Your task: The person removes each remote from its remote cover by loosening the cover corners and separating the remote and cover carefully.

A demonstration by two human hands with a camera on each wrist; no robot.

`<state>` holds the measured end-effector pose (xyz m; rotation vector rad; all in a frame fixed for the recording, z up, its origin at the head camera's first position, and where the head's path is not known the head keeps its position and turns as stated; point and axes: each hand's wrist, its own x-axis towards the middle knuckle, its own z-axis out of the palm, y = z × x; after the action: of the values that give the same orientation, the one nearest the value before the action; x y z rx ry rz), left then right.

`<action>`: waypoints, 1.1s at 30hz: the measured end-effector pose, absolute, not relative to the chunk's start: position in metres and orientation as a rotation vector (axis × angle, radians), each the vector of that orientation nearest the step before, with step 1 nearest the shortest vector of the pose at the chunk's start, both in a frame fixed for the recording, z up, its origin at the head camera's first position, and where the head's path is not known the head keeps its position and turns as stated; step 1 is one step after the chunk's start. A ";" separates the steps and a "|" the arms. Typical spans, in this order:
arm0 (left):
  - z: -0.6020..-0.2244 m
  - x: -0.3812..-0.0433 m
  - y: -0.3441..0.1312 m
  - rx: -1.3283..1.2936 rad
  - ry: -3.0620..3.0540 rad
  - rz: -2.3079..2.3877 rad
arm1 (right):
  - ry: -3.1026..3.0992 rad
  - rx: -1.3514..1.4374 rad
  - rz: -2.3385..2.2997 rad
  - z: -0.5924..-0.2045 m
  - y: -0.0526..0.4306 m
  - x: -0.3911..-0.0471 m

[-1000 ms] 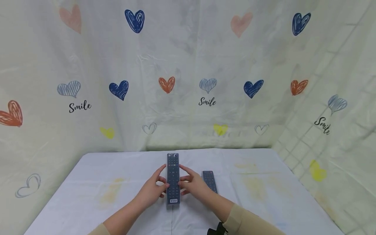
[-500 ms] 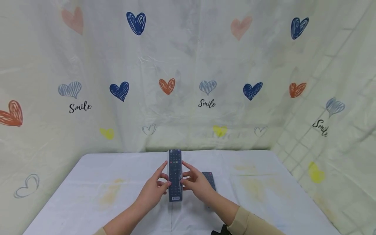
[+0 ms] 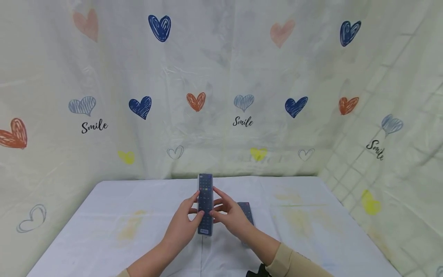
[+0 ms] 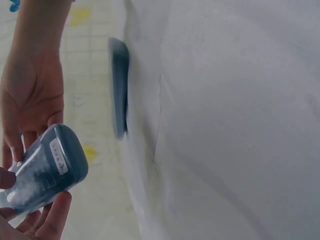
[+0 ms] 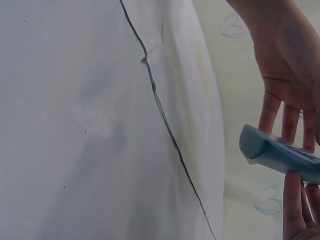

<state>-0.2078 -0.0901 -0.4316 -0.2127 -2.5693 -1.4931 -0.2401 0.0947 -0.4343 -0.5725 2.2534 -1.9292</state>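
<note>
A dark remote control (image 3: 205, 204), in what looks like clear shiny wrapping, is held up over the table with its button side towards me. My left hand (image 3: 183, 221) grips its left side, the thumb lying over the buttons. From the right, my right hand (image 3: 232, 217) holds the other edge between thumb and fingers. In the left wrist view, the white label on the remote's lower end (image 4: 60, 155) faces the camera. The right wrist view shows the plain end of the remote (image 5: 280, 155) between both hands' fingers.
A second dark remote control (image 3: 246, 211) lies on the white-covered table (image 3: 138, 238), partly hidden by my right forearm. A black object (image 3: 258, 271) shows by the right sleeve at the front. Behind the table hangs a heart-printed curtain (image 3: 214, 130).
Both hands have lifted the remote control slightly higher and farther from me. My left thumb has slid from the remote's edge onto its button face. The second remote has stayed on the table.
</note>
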 end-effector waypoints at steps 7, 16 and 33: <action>-0.433 -0.208 -0.086 -0.177 -2.542 -1.629 | 2.272 -0.678 -1.894 -0.438 0.093 -0.236; -0.432 -0.208 -0.086 -0.149 -2.491 -1.733 | 2.244 -0.767 -1.872 -0.437 0.094 -0.234; -0.436 -0.194 -0.087 -0.371 -2.353 -2.037 | 2.269 -0.662 -1.913 -0.434 0.098 -0.250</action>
<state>-0.1937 -0.0873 -0.4364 -0.3714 -2.3531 -2.0371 -0.2505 0.0975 -0.4335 -0.6618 2.2694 -1.9125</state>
